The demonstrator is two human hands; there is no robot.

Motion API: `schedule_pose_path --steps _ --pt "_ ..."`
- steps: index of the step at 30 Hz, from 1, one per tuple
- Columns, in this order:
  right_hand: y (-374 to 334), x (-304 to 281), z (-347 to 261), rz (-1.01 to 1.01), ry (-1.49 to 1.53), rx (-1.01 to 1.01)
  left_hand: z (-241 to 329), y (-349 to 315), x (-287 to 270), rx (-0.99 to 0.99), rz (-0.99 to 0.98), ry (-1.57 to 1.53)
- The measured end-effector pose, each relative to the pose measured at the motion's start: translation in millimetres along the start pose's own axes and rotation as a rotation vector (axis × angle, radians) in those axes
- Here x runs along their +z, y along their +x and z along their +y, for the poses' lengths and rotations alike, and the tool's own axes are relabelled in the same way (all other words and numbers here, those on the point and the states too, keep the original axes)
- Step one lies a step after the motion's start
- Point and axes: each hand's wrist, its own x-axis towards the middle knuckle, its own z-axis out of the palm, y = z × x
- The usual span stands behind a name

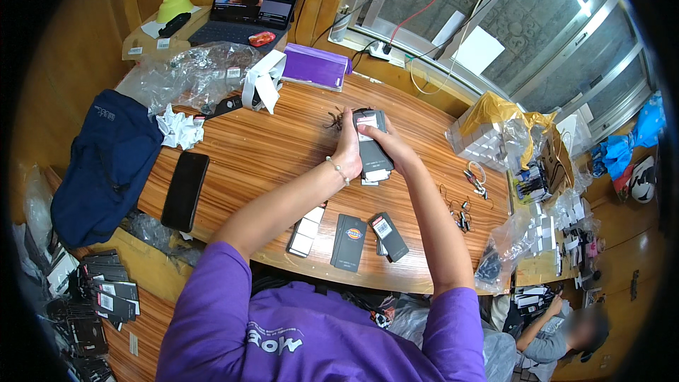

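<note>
Hang-tag piles [348, 242], three, sit by the near edge of the table [283, 143]. Beyond, left hand [348, 145] and right hand [397, 147] hold a dark-grey tag stack [375, 154], right thumb on top, other right fingers mostly hidden. Looks like squaring-up; next move likely calls for even pressure.

Tag stack [375, 155] partly behind hands [395, 146]

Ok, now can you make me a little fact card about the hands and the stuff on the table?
Left hand: holding a stack of dark cards
Right hand: holding the same stack
Near table edge: three smaller card piles
Left side: black phone
Back left: open laptop, screen on
</note>
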Motion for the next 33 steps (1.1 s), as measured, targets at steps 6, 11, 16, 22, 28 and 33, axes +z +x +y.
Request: schedule_pose_path --steps 6,11,16,22,28,33 --pt "0.4 -23.2 -7.2 -0.041 -0.053 -0.047 5.5 21.3 -17.7 0.07 -0.24 0.088" --pt "0.4 -31.8 -13.5 -0.077 -0.937 -0.474 16.8 43.0 -32.1 -0.137 -0.221 -0.047" --pt "-12.7 -15.0 -27.6 -0.001 -1.13 -0.432 11.6 39.1 -33.8 -0.058 -0.227 -0.13" --pt "-12.7 -18.5 -9.9 0.029 -1.088 -0.463 5.8 40.1 -31.8 0.155 -0.075 -0.134" --pt "-1.9 -21.4 26.3 -0.069 -1.207 -0.402 16.7 67.8 -76.4 0.416 0.051 0.052" --pt "-1.4 -23.7 51.7 -0.069 -1.131 -0.361 51.0 60.3 -105.7 0.282 0.102 0.394"
